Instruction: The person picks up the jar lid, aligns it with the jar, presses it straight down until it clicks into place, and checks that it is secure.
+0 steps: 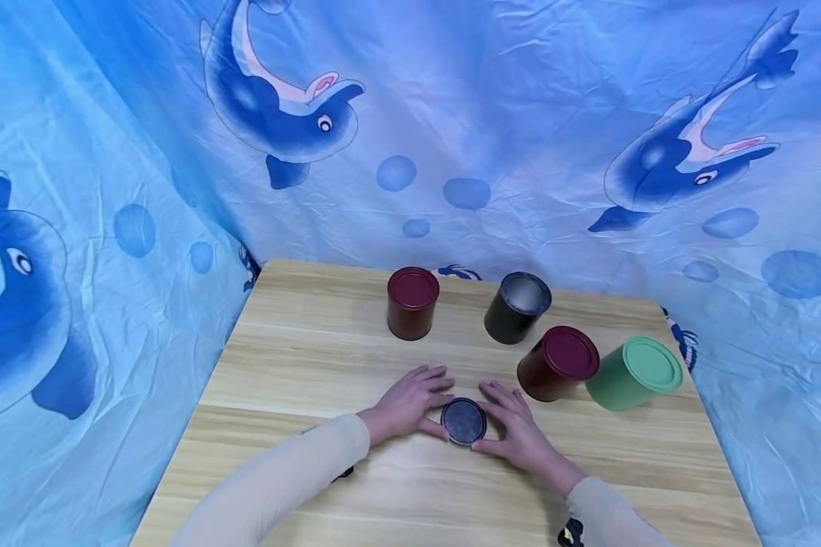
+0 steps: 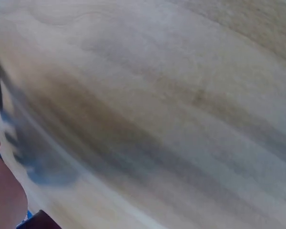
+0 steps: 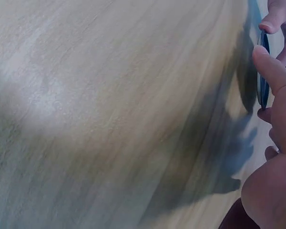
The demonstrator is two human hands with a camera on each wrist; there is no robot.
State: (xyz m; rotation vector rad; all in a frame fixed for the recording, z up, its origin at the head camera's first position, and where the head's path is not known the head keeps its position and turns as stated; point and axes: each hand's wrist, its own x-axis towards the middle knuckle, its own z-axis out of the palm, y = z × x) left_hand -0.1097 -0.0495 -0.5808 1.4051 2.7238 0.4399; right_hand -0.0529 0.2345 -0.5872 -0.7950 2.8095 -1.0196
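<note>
A person's 2 hands rest on a light wooden table [image 1: 301, 357], one on each side of a small round dark lid [image 1: 463, 421] that lies flat near the table's front middle. The left hand [image 1: 410, 403] touches the lid's left edge with its thumb and fingers lightly curved against the rim. The right hand [image 1: 516, 429] mirrors it on the lid's right edge, thumb at the near rim, fingers spread past the far side. Together the 2 hands pinch the lid between them. The right wrist view shows fingertips [image 3: 269, 21] pressed against the thin lid edge. The left wrist view is blurred, showing mostly wood grain.

Behind the hands stand 4 cans: a dark red can [image 1: 412, 303] at the back left, an open black can [image 1: 517, 308] beside it, a second dark red can [image 1: 558, 363] just right of the right hand, and a green can [image 1: 633, 374] touching it. A blue dolphin-print cloth [image 1: 451, 114] surrounds the table.
</note>
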